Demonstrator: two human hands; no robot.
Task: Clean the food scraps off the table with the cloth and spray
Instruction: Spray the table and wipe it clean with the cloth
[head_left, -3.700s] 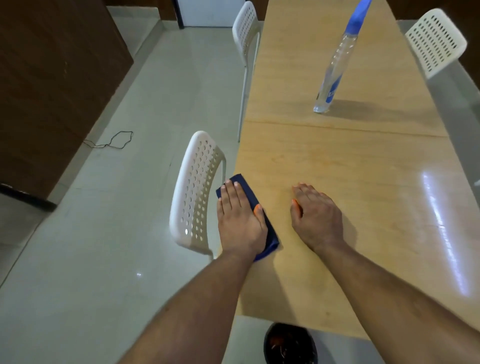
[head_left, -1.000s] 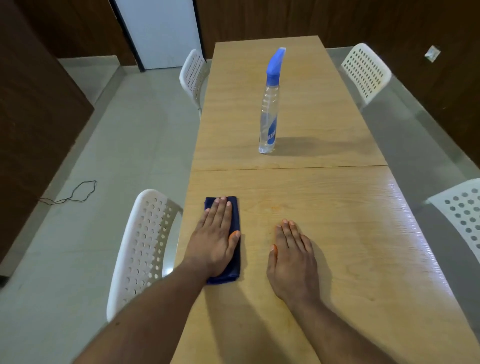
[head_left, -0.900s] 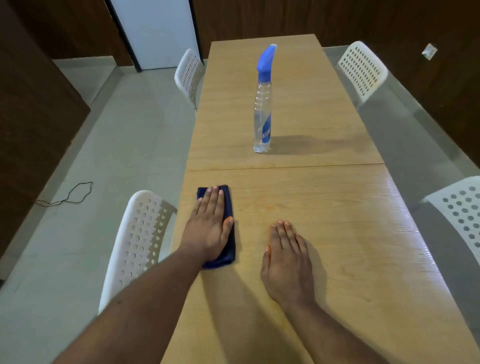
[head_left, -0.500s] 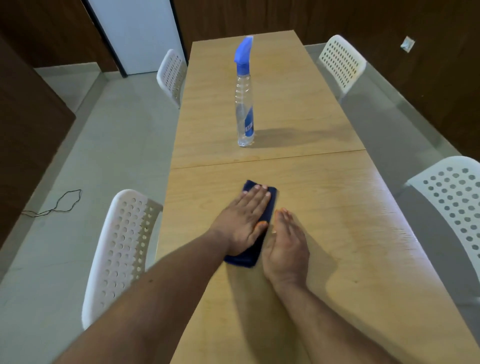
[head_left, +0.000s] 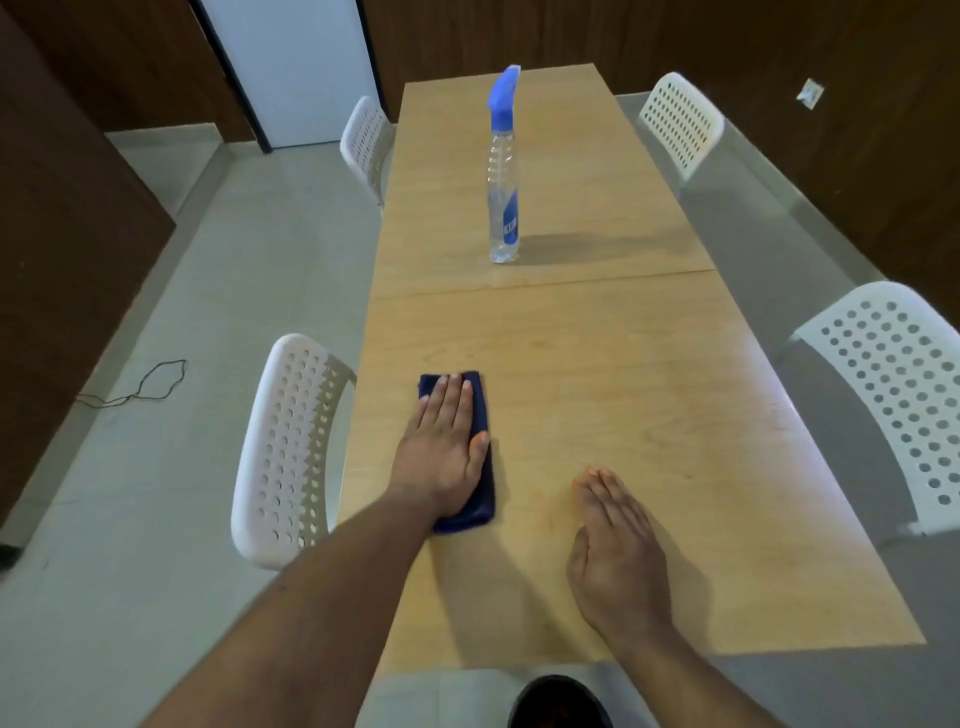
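A folded dark blue cloth (head_left: 482, 410) lies on the light wooden table (head_left: 623, 395), near its left edge. My left hand (head_left: 444, 441) presses flat on the cloth with straight fingers and covers most of it. To the right, my right hand (head_left: 615, 551) rests on the bare tabletop on its little-finger edge, fingers straight and together. A clear spray bottle (head_left: 503, 176) with a blue nozzle stands upright farther along the table, beyond the seam between the two tabletops. I see no food scraps on the wood.
White perforated chairs stand at the near left (head_left: 285, 447), far left (head_left: 366, 145), near right (head_left: 893, 395) and far right (head_left: 680, 122). A black cable (head_left: 140, 387) lies on the grey floor at left. A dark bin (head_left: 558, 704) sits below the table's near edge.
My left hand has slid the cloth back from the middle toward the table's left edge. My right hand has drawn nearer to me and tilted onto its edge. The bottle stayed put.
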